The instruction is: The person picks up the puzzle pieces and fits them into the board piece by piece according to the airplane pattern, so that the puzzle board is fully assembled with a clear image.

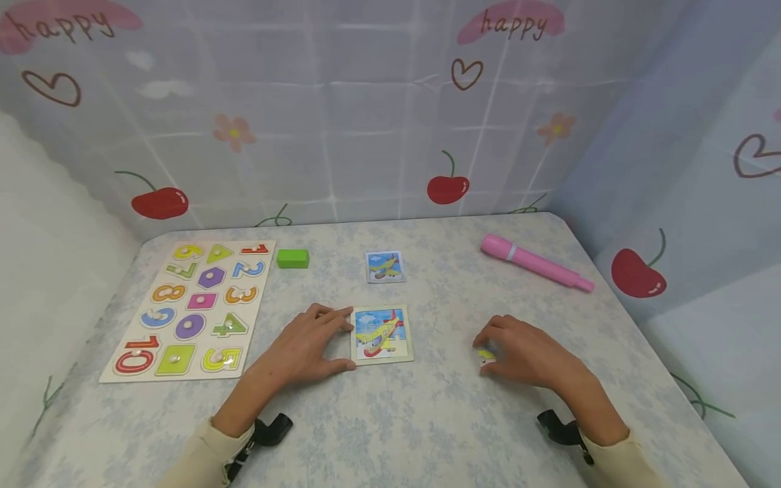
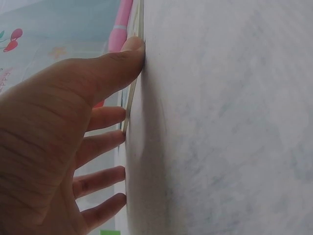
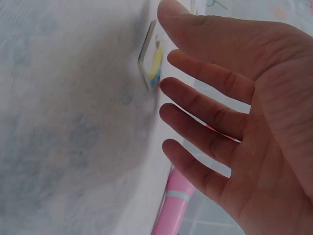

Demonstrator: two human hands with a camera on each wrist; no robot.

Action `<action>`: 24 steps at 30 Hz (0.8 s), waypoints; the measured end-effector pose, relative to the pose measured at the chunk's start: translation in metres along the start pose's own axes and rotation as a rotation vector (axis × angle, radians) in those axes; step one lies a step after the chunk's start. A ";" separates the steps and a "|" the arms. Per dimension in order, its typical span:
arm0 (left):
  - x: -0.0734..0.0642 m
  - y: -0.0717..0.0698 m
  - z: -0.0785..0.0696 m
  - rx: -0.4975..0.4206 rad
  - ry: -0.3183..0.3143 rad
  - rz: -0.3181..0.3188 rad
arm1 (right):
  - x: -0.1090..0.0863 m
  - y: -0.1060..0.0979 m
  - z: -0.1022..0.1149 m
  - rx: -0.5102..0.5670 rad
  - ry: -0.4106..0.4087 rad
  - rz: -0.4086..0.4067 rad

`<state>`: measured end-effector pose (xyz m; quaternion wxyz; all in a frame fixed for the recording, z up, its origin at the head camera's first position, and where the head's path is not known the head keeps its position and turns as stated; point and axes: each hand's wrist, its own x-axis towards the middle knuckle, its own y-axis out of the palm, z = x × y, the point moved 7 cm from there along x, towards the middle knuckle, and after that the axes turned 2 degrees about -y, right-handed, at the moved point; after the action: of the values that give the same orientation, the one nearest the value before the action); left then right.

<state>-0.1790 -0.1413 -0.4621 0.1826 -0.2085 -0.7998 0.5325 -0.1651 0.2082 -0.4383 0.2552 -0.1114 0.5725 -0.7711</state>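
A square puzzle board (image 1: 409, 339) with a pale frame and a yellow-and-red airplane picture lies at the middle of the table. My left hand (image 1: 313, 342) is at its left side, with spread fingers and thumb touching its edge; the left wrist view shows the fingertips along the thin edge. To the right, my right hand (image 1: 525, 349) is low over the table with a small puzzle piece (image 1: 485, 355) between thumb and fingertips. The piece (image 3: 152, 63) shows yellow, blue and white in the right wrist view, and the fingers partly cover it from above.
A number-and-shape peg board (image 1: 210, 337) lies at the left. Behind the puzzle board are a green block (image 1: 293, 258) and a small airplane picture tile (image 1: 385, 267). A pink pen-like stick (image 1: 539, 264) rests at the back right. Printed curtains (image 1: 378, 122) enclose the table.
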 end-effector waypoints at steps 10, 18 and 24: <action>-0.002 -0.002 -0.001 -0.011 0.016 -0.011 | -0.008 0.000 -0.006 0.011 -0.084 -0.062; -0.002 -0.001 -0.002 -0.011 0.012 -0.010 | -0.001 -0.002 0.000 -0.037 -0.061 -0.082; -0.002 -0.002 -0.001 -0.003 0.011 -0.011 | 0.014 0.000 0.015 -0.043 -0.094 -0.092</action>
<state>-0.1774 -0.1420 -0.4601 0.1894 -0.2074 -0.8006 0.5293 -0.1699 0.1884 -0.4352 0.2437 -0.1791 0.5707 -0.7634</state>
